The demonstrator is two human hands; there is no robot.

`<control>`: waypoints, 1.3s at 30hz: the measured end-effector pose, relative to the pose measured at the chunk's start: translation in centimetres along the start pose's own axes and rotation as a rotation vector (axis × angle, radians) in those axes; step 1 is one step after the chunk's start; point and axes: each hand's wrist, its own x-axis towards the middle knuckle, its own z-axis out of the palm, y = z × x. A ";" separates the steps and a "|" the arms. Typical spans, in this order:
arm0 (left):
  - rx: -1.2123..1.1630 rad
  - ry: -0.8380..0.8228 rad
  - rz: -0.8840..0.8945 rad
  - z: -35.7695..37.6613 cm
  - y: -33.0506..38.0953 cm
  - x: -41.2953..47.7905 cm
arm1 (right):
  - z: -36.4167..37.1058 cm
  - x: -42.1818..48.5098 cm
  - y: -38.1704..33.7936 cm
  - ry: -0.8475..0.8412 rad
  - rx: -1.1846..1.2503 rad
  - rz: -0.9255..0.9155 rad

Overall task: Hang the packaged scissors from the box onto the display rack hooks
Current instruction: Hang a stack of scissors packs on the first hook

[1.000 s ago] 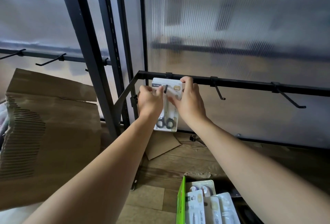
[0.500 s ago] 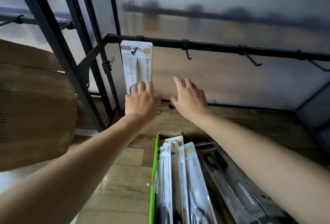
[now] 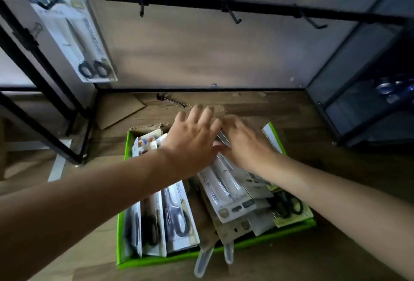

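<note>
One scissors pack (image 3: 74, 34) hangs beside three other hooks (image 3: 233, 15). Above the green box (image 3: 224, 249), the left hand (image 3: 192, 139) spreads wide. The right hand (image 3: 246, 147) is blurred, so I cannot tell its grip.

A wood-plank floor (image 3: 295, 110) carried everything low down. A green box (image 3: 156, 261) sat on it near the middle, open at the top. Beyond the box's far left corner a flat piece of brown cardboard (image 3: 118, 110) lay on the planks, and just beside that a small loose black hook (image 3: 165, 99). The black rack frame (image 3: 44, 137) stood on the floor at the left, with a pale strip (image 3: 59, 164) lying next to its foot. A dark glass-fronted cabinet (image 3: 358, 92) stood at the right.
</note>
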 end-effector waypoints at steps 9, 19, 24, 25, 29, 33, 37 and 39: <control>0.058 -0.141 0.041 1.9 2.5 -0.1 | 1.6 -2.7 3.5 -0.286 0.099 0.211; 0.049 -0.164 0.032 1.6 2.7 1.0 | 0.4 -1.6 3.5 -0.226 0.252 0.235; -0.005 -0.166 0.014 1.4 2.4 1.4 | -1.5 -0.9 2.8 -0.139 0.331 0.231; -0.018 -0.173 0.014 1.4 2.3 1.5 | -2.1 -0.6 2.7 -0.137 0.355 0.242; -0.031 -0.205 0.028 1.0 1.7 1.6 | -4.0 0.9 2.6 -0.101 0.555 0.306; -0.118 -0.245 0.062 0.6 1.3 1.7 | -5.8 2.6 2.7 -0.135 0.875 0.460; -0.396 -0.167 0.008 0.6 0.4 1.9 | -5.9 4.0 3.1 -0.164 1.122 0.560; -0.607 -0.098 -0.056 0.6 -0.3 1.8 | -6.2 4.5 3.2 -0.145 1.218 0.586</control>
